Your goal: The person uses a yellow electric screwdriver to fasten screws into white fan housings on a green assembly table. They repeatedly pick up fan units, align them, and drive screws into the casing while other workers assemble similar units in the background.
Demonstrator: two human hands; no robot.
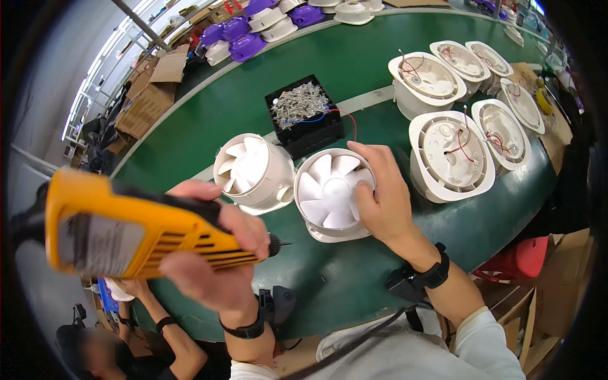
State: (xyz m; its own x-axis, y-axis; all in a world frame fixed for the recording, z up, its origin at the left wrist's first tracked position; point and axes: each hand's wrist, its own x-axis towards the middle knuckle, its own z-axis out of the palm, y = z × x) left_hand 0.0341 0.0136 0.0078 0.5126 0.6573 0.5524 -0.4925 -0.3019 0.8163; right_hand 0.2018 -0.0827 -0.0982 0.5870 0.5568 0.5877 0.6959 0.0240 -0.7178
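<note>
Smooth green counter [329,278] bends away beneath my hands, which are apart. Closest, my left hand [218,278] wraps a yellow-and-black plastic power driver [152,221], slotted along its side, its thin bit pointing right. Beyond the near edge, my right hand [389,196] grips the rim of a round white fan unit [335,187] with curved, glossy blades; its twin [250,164] sits just left. Behind, a square black bin [316,139] of shiny metal bits stands between them and the far edge, where purple shells [247,47] pile up. Wired white housings [453,155] crowd the right side.
</note>
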